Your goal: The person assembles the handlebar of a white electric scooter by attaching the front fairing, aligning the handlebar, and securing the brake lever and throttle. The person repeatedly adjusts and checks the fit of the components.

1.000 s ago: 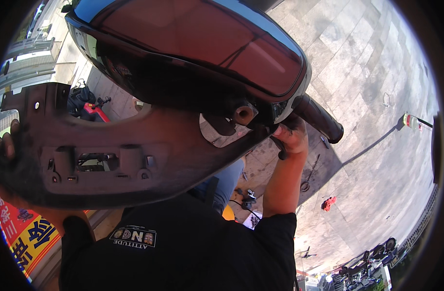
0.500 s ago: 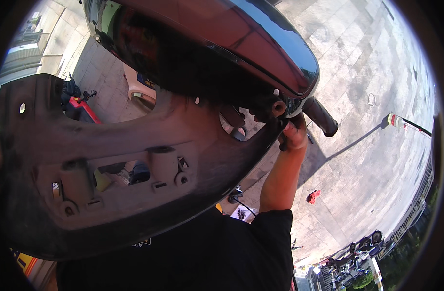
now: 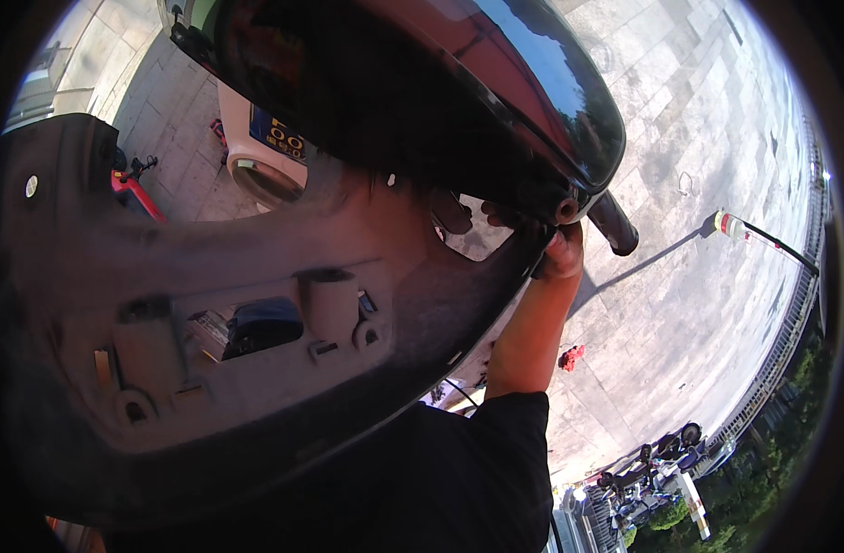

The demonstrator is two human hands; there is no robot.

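A large dark plastic scooter body panel (image 3: pixel 247 244) fills the left and middle of the head view, close to me. It has moulded sockets and a rectangular opening with dark objects visible through it. My right hand (image 3: pixel 564 255) is closed on the panel's right end, thumb on the near side, some fingers hidden behind. Just above this hand is the scooter's glossy dark red bodywork (image 3: pixel 523 101), and a black handlebar grip (image 3: pixel 614 224) sticks out beside it. My left hand is not in view.
Beyond the panel stands a pale vehicle part with a blue plate (image 3: pixel 276 134). A red object (image 3: pixel 138 194) lies on the paved ground (image 3: pixel 689 304) to the left, another small red item (image 3: pixel 571 358) right of my arm. Parked motorcycles (image 3: pixel 652 475) and a railing line the lower right.
The panel and red bodywork have shifted and tilted slightly in view; more of the pale vehicle part shows. Fingers seen at the left edge are out of view. My right hand keeps its hold.
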